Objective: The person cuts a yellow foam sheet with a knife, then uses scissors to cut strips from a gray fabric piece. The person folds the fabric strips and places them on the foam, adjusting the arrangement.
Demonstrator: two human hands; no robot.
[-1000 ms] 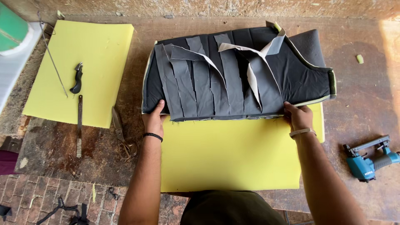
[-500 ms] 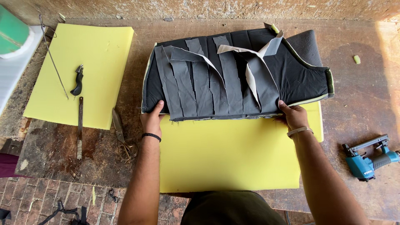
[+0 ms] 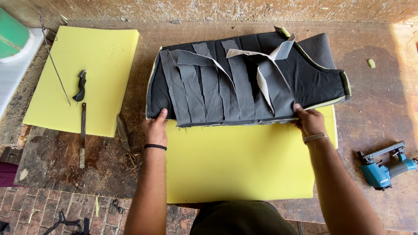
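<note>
Both hands grip the near edge of the dark cover (image 3: 244,82): the left hand (image 3: 155,128) at its near-left corner with the thumb on top, the right hand (image 3: 309,121) near its right end, fingers closed on the fabric. The cover lies mid-table, half over a foam sheet (image 3: 244,161), its long axis running left to right along the table. Even holds on both ends should keep its edge straight.

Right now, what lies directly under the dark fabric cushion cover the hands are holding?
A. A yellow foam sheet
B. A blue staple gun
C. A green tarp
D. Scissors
A: the dark cushion cover overlaps the far edge of a yellow foam sheet, held by the left hand and right hand.
</note>
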